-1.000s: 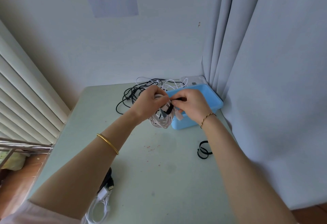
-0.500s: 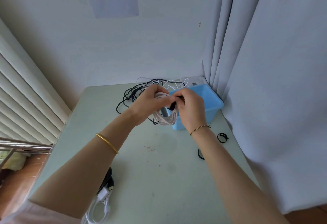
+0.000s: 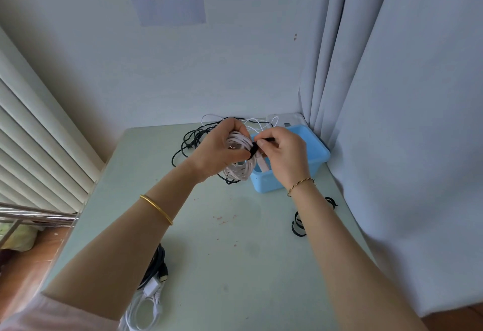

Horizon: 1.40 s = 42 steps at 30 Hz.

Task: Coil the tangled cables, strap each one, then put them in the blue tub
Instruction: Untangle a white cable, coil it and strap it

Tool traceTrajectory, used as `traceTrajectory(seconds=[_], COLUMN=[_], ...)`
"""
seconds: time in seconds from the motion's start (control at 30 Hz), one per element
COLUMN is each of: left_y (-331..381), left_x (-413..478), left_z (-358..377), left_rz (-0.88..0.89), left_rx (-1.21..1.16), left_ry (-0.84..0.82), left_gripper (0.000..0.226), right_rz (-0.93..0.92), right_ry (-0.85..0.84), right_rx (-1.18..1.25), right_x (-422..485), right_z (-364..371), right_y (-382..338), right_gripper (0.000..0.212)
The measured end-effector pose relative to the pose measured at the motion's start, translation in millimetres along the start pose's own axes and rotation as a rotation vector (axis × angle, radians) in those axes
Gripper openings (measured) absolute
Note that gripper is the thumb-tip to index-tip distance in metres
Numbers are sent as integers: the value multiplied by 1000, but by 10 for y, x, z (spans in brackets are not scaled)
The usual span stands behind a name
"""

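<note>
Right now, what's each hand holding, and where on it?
Left hand grips the white coil round its upper loops. Right hand pinches the free end of the black strap wrapped round the coil.

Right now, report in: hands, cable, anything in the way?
Left hand grips white coil. Right hand pinches black strap on coil. Blue tub just behind; tangled cables lie clear of it.

Pale wall (image 3: 235, 69); grey curtain (image 3: 405, 95); blinds (image 3: 31, 134)
</note>
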State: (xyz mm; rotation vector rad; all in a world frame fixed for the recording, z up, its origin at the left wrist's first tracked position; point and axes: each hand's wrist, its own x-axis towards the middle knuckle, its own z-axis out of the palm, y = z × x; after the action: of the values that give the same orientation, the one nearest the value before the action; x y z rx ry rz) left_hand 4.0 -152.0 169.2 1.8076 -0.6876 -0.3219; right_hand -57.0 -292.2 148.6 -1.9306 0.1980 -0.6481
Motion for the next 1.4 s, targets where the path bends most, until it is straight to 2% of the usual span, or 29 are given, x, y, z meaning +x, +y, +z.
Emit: traceTrajectory(seconds=[0.4, 0.67, 0.83, 0.97, 1.1, 1.27, 1.33, 1.4], left_y=[24, 88, 89, 65, 77, 87, 69, 38], left_x=[-18, 0, -17, -23, -15, -2, 3, 7], left_z=[-38, 52, 87, 97, 96, 102, 97, 80], left_rz=[98, 103, 106, 107, 108, 81, 59, 38], left_rx=[76, -8, -36, -36, -35, -72, -89, -99], left_ry=[-3, 68, 74, 75, 85, 103, 105, 96], left_gripper=[30, 36, 38, 38, 37, 37, 37, 36], right_rz=[83, 107, 174, 271, 196, 32, 19, 40], right_ry=[-30, 3, -4, -21, -81, -190, -246, -286], right_rx=[173, 305, 299, 318, 160, -90, -151, -145], right_x=[29, 29, 46, 46, 73, 110, 127, 146], right_z=[55, 104, 126, 105, 79, 57, 65, 73], right_y=[-16, -98, -90, -57, -72, -93, -83, -57], right_gripper=[17, 31, 22, 25, 12, 30, 37, 34])
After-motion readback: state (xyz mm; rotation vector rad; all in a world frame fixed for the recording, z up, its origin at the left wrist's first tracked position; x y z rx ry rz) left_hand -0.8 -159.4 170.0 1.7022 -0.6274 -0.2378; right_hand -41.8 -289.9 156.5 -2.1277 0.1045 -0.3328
